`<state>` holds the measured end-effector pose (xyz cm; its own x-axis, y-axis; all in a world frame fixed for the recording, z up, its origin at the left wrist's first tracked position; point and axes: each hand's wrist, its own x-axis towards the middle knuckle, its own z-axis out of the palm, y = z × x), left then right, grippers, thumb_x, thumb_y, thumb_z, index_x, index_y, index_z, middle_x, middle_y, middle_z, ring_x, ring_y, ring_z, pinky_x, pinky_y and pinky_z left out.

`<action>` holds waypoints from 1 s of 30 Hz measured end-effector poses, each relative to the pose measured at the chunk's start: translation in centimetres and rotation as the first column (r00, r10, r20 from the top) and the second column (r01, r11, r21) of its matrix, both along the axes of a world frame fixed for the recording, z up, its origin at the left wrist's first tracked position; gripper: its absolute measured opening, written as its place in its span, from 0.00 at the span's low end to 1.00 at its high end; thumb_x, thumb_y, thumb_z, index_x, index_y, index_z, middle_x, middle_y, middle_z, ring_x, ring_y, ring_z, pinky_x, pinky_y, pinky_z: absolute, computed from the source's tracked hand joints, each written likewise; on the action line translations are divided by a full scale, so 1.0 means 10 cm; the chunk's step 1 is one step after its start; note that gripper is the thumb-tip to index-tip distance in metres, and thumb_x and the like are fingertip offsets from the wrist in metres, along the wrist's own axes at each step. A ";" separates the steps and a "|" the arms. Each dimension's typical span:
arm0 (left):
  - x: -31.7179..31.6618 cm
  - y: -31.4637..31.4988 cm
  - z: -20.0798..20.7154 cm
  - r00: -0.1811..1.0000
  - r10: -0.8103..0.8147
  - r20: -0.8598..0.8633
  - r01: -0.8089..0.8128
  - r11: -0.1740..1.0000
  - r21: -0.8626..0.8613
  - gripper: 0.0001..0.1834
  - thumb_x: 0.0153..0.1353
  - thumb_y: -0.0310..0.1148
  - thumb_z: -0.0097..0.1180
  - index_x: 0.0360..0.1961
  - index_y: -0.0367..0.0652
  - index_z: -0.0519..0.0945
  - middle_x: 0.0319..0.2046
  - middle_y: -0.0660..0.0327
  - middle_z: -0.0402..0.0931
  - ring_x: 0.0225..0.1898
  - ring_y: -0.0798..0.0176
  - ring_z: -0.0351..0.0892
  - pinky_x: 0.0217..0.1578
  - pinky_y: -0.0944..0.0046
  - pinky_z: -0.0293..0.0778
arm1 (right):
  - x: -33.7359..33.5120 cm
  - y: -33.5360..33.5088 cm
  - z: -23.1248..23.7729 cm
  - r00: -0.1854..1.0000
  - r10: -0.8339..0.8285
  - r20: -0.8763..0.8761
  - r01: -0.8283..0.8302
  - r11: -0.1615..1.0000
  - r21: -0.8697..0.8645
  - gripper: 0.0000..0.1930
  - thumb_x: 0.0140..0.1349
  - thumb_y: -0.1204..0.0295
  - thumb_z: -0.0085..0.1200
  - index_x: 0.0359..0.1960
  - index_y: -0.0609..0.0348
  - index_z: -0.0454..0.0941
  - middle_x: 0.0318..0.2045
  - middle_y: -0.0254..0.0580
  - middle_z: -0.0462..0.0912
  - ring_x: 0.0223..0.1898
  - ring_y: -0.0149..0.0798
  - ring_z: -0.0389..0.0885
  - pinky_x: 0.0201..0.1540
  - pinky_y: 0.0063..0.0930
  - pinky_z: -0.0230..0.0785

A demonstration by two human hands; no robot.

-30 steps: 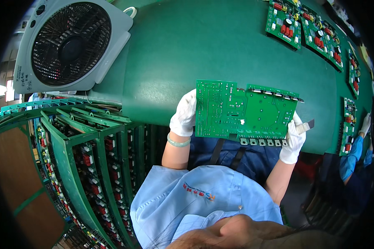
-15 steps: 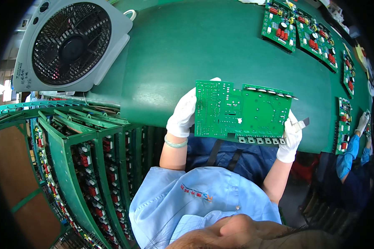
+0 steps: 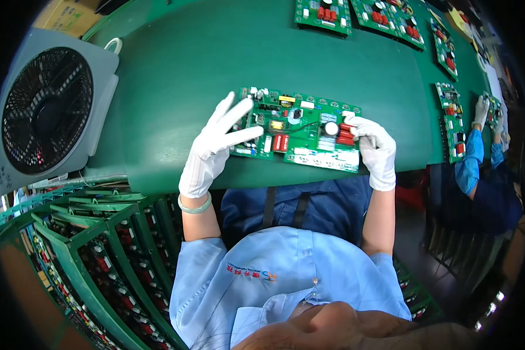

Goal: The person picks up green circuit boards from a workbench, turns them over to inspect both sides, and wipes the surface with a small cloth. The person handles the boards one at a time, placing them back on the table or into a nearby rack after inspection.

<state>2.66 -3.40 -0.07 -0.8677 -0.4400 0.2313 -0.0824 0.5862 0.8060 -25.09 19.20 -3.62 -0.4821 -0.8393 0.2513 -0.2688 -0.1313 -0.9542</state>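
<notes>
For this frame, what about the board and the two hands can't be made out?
- Board, head view: left edge covered by the left hand, right edge by the right hand.
- Right hand: fingertips curl over the edge, so grip underneath is hidden.
- Board's small parts: too small to tell apart.
- Rack: contents blurred near the rim.

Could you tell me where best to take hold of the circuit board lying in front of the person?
Probably by its two short ends, from left and right: the circuit board lies flat, parts upward, so the bare edges give clean purchase. The left hand and right hand already rest there.
</notes>
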 end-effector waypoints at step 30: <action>-0.09 0.47 -0.26 0.679 0.658 -0.326 -0.571 0.752 0.329 0.26 0.72 0.30 0.47 0.65 0.26 0.62 0.68 0.44 0.61 0.71 0.50 0.58 0.71 0.53 0.51 | 0.19 -0.13 0.20 0.970 -0.236 -0.050 0.241 0.939 0.247 0.13 0.68 0.79 0.53 0.52 0.60 0.82 0.28 0.31 0.86 0.23 0.15 0.71 0.25 0.12 0.61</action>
